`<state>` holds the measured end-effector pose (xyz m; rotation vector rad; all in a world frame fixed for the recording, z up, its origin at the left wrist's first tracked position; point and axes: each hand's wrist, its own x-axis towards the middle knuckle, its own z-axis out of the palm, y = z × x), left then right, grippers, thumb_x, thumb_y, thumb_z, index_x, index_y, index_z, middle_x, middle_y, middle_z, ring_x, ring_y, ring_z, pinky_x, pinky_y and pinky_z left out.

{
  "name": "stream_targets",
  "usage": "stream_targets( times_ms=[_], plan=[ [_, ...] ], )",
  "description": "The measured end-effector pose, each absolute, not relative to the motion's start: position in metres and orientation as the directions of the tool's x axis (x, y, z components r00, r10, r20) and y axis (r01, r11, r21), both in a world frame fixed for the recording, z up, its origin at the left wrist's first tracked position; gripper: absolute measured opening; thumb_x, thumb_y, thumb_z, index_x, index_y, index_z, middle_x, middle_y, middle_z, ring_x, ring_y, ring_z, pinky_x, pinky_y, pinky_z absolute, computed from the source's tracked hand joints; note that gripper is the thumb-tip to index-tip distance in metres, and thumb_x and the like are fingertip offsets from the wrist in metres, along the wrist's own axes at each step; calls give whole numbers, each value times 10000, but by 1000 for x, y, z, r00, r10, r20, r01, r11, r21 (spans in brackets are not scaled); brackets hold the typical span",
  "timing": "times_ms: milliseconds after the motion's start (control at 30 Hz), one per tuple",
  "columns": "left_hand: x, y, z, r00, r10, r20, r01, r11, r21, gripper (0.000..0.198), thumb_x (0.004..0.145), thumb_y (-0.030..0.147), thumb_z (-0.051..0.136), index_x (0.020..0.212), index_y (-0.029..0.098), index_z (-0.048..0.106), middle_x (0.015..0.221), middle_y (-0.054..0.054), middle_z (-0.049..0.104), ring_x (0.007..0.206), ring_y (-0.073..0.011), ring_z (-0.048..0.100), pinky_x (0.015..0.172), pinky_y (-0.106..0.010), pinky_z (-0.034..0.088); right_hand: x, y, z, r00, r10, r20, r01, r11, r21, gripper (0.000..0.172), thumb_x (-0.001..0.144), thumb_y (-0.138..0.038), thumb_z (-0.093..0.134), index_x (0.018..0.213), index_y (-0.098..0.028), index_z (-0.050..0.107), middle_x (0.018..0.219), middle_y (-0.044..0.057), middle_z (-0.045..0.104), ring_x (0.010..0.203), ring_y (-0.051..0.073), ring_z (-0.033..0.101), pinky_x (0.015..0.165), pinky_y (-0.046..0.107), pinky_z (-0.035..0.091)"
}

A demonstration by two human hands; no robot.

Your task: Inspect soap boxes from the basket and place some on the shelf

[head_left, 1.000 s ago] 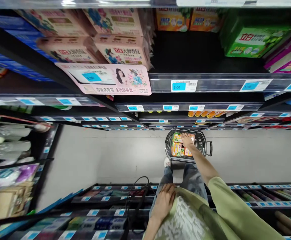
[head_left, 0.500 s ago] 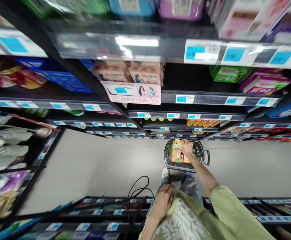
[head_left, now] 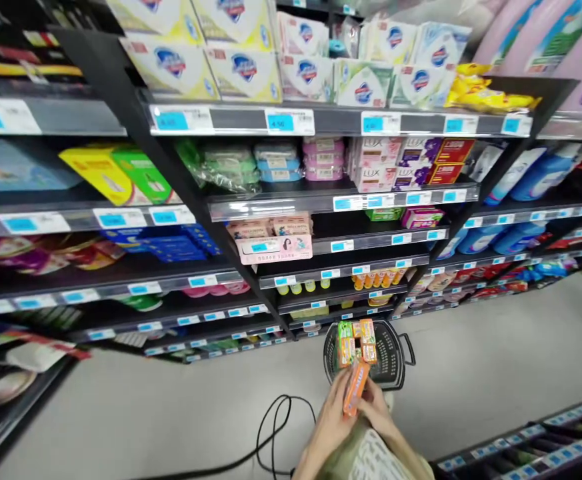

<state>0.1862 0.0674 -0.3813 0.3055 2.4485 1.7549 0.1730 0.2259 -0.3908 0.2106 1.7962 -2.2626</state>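
Both my hands hold an orange box in front of my body at the bottom of the view. My left hand grips its left side with fingers closed. My right hand closes on its right side. Just beyond the box, a black shopping basket stands on the grey floor with orange and green boxes inside it.
Black store shelves rise ahead with soap boxes, packets and blue price tags. Bottles stand at right. A low shelf edge runs at the lower right. A black cable loops over the floor at my left.
My right hand left the basket and came back to my body with an orange box. My left hand rose from my side to join it. The view tilted up to higher shelves.
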Motion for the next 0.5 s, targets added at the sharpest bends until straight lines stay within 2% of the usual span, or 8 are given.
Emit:
stream_targets(
  times_ms=[167,267,367,433,500],
  plan=[
    [188,81,-365,-988,27,152,154,231,961,522,898,183,626,1415,251,652,1489,-136,639,1397,-316,604,1186,-519,492,169,221,-347,-965,-84,-248,262,-346,-901,748,631,-474,968,1285,-258,679,1262,102,721,1094,331,725,944,464,611],
    [179,86,-351,-988,-75,133,120,151,981,403,881,294,719,1278,227,737,1366,-148,725,1293,-340,680,1120,-513,547,163,225,-326,-959,-60,-276,274,-430,-860,763,671,-492,954,1330,-269,641,1332,111,690,1105,309,727,895,427,627],
    [170,93,-332,-989,-148,-5,-3,-15,1000,475,841,451,792,1236,192,737,1270,-162,767,1161,-341,747,1009,-466,617,155,239,-313,-949,-11,-314,280,-484,-829,749,722,-632,884,1331,-276,633,1315,115,698,1060,301,745,801,411,643],
    [167,100,-319,-983,-169,-70,-52,-112,992,557,812,528,814,1241,184,724,1251,-163,770,1120,-334,759,967,-434,633,149,253,-309,-953,17,-303,264,-444,-856,696,745,-696,835,1263,-258,677,1249,115,727,1022,305,750,760,402,642],
    [167,107,-308,-977,-191,-93,-60,-170,984,595,782,573,832,1220,184,727,1234,-160,769,1106,-334,756,941,-418,639,144,267,-307,-970,28,-240,215,-355,-910,603,772,-698,812,1149,-234,735,1168,111,755,1021,311,741,796,398,634]
  ],
)
